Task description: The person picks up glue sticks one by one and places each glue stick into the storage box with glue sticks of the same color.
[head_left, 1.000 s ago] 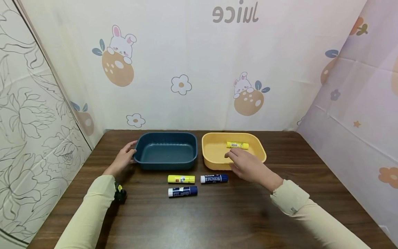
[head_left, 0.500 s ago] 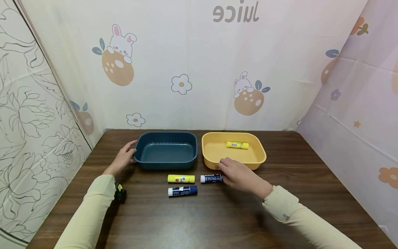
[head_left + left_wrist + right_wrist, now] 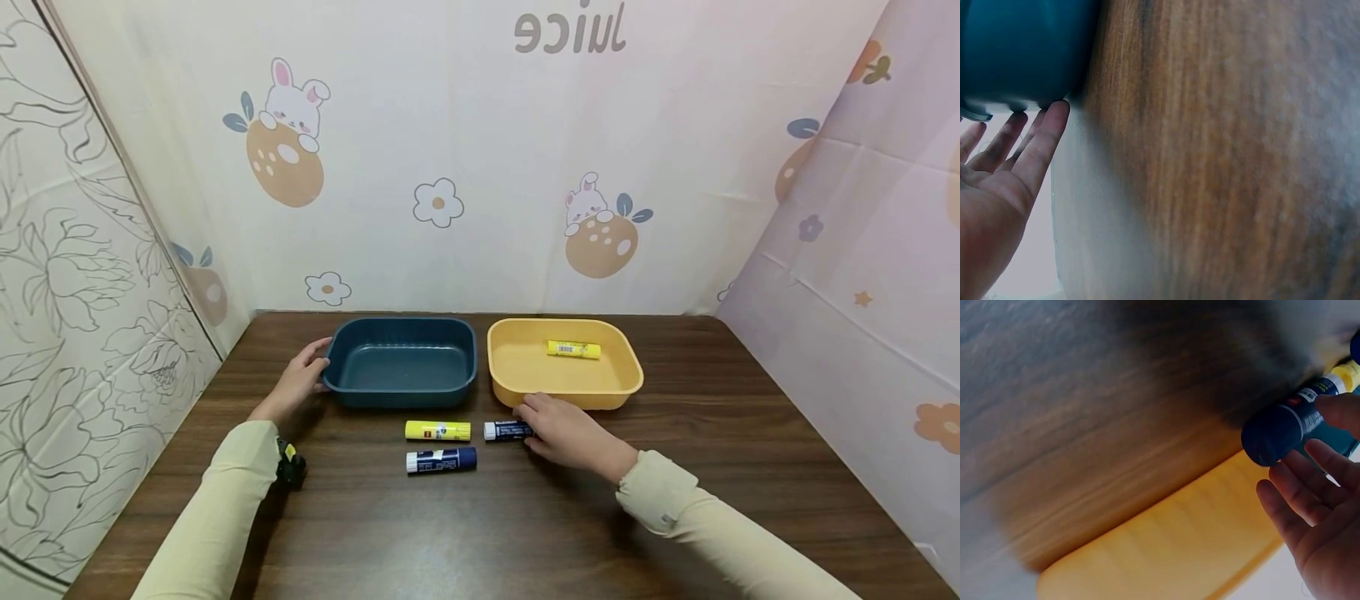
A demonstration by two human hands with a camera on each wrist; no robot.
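My left hand (image 3: pixel 294 385) rests its fingertips against the left end of a dark teal plastic basin (image 3: pixel 401 398). In the left wrist view those fingers (image 3: pixel 1044 140) are fairly straight against the basin's wall. My right hand (image 3: pixel 564 432) has thumb and fingers on opposite sides of a navy glue stick with a white end (image 3: pixel 504 430), pinching it where it lies on the table. Its navy end (image 3: pixel 1266 437) shows in the right wrist view. A yellow glue stick (image 3: pixel 437 431) and another navy glue stick (image 3: pixel 441 461) lie to the left.
A yellow basin (image 3: pixel 566 402) stands right of the teal one, just behind my right hand, with a yellow glue stick (image 3: pixel 573 349) inside. Both basins sit near the back of the dark wooden table (image 3: pixel 450 542). Printed curtains (image 3: pixel 480 167) hang behind.
My right hand has moved left and down from the yellow basin's front to the navy glue stick and has closed thumb and fingers about it. The left hand has stayed put.
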